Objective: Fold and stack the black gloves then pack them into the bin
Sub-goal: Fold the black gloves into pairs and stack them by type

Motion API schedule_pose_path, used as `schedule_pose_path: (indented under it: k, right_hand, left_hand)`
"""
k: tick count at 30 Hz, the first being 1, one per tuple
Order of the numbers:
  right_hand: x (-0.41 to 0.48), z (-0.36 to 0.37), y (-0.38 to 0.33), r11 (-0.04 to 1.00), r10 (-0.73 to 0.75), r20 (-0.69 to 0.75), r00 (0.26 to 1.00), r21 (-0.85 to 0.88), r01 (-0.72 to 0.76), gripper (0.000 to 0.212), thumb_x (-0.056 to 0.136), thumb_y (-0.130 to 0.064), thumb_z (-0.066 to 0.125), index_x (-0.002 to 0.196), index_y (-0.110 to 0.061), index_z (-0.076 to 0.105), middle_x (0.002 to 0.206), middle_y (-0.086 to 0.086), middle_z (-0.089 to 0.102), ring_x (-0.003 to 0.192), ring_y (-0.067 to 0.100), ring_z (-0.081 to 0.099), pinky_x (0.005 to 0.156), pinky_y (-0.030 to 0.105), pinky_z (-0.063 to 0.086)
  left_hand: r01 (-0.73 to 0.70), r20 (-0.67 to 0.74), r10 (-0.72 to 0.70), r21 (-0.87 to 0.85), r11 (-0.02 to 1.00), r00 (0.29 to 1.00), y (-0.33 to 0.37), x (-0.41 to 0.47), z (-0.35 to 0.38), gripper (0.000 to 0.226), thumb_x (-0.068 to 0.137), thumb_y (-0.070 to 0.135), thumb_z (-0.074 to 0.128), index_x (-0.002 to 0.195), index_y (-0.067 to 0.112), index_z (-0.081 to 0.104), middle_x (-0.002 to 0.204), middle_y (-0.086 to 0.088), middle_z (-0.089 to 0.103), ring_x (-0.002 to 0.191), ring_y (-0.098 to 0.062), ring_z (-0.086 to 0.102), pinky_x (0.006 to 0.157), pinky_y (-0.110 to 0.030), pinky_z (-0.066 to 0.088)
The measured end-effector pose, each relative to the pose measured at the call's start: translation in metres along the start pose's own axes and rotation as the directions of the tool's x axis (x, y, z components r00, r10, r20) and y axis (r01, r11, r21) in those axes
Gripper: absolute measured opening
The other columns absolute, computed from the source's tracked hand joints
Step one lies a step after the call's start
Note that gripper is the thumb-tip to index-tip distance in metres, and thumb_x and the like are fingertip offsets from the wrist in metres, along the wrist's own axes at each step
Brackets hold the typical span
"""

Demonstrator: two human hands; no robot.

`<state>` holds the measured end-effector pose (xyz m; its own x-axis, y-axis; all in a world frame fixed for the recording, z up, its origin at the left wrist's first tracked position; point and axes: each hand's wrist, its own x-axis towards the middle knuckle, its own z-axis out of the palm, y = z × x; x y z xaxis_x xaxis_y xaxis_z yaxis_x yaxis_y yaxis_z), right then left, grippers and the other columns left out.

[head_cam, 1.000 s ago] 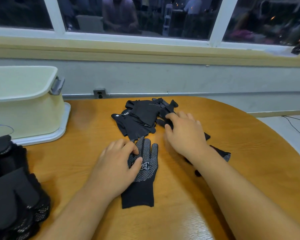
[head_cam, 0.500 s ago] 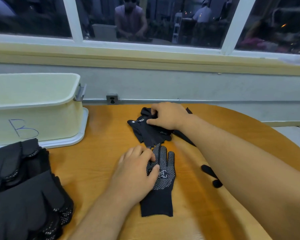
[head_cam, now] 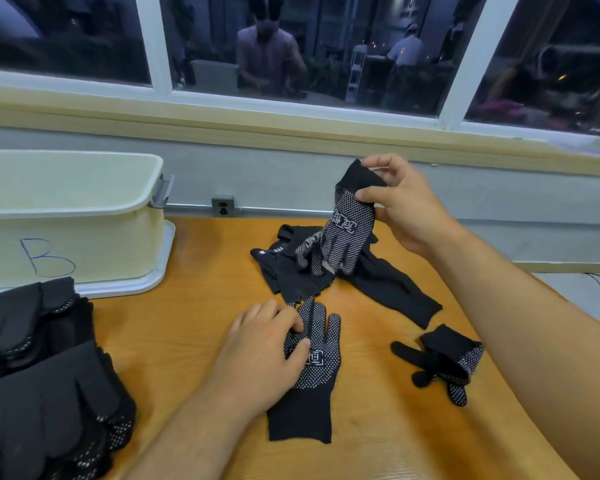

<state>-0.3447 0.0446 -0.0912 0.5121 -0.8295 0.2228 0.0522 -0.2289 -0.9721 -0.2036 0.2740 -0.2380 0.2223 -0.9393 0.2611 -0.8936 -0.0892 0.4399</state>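
A black dotted glove (head_cam: pixel 312 372) lies flat, palm up, on the wooden table (head_cam: pixel 194 323), and my left hand (head_cam: pixel 264 355) rests on its left side with fingers lightly bent. My right hand (head_cam: pixel 406 206) pinches the cuff of a second dotted glove (head_cam: pixel 347 230) and holds it up, fingers hanging down, over a loose heap of black gloves (head_cam: pixel 291 268). Another glove (head_cam: pixel 395 289) trails right from the heap. A crumpled glove (head_cam: pixel 447 362) lies alone at the right. A cream bin (head_cam: pixel 70 216) marked "B" stands at the back left.
A tall pile of black gloves (head_cam: pixel 39 382) fills the near left corner. The bin sits on a white lid or tray (head_cam: pixel 153 282). A wall with a socket (head_cam: pixel 223 206) and a window runs behind the table. The table's curved edge drops off at the right.
My right hand has lifted one dotted glove by its cuff up off the heap. My left hand stays on the flat glove. The camera has shifted a little.
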Motion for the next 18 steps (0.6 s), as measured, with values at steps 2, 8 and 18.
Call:
schedule_pose_path:
  k: [2, 8, 18]
  right_hand:
    - [-0.002, -0.003, -0.011, 0.995, -0.004, 0.029, 1.0, 0.103, 0.001, 0.052, 0.094, 0.016, 0.063, 0.133, -0.018, 0.062, 0.12, 0.017, 0.069, 0.098, 0.025, 0.072, 0.075, 0.038, 0.06]
    - [-0.007, -0.004, -0.023, 0.99, -0.004, 0.084, 0.996, 0.143, -0.008, 0.054, 0.096, 0.015, 0.061, 0.138, -0.019, 0.062, 0.123, 0.018, 0.074, 0.101, 0.026, 0.074, 0.082, 0.04, 0.061]
    - [-0.016, 0.014, -0.008, 0.993, 0.029, 0.153, 0.988, 0.112, -0.046, 0.048, 0.096, 0.016, 0.058, 0.13, -0.016, 0.067, 0.102, 0.003, 0.074, 0.088, 0.017, 0.073, 0.068, 0.027, 0.056]
  left_hand:
    - [-0.005, -0.003, 0.005, -0.001, 1.0, 1.0, 0.0, 0.0, 0.0, 0.016, 0.101, 0.056, 0.051, 0.112, 0.044, 0.052, 0.112, 0.024, 0.044, 0.116, -0.003, 0.042, 0.109, -0.031, 0.037]
    - [-0.005, -0.005, 0.005, -0.009, 1.0, 1.0, -0.001, -0.001, -0.001, 0.015, 0.101, 0.056, 0.052, 0.11, 0.045, 0.051, 0.113, 0.024, 0.045, 0.116, -0.002, 0.043, 0.108, -0.031, 0.038]
    - [-0.004, 0.003, 0.004, 0.021, 1.0, 1.0, 0.003, -0.002, -0.001, 0.037, 0.09, 0.07, 0.048, 0.108, 0.038, 0.048, 0.109, 0.019, 0.041, 0.109, -0.008, 0.041, 0.097, -0.031, 0.039]
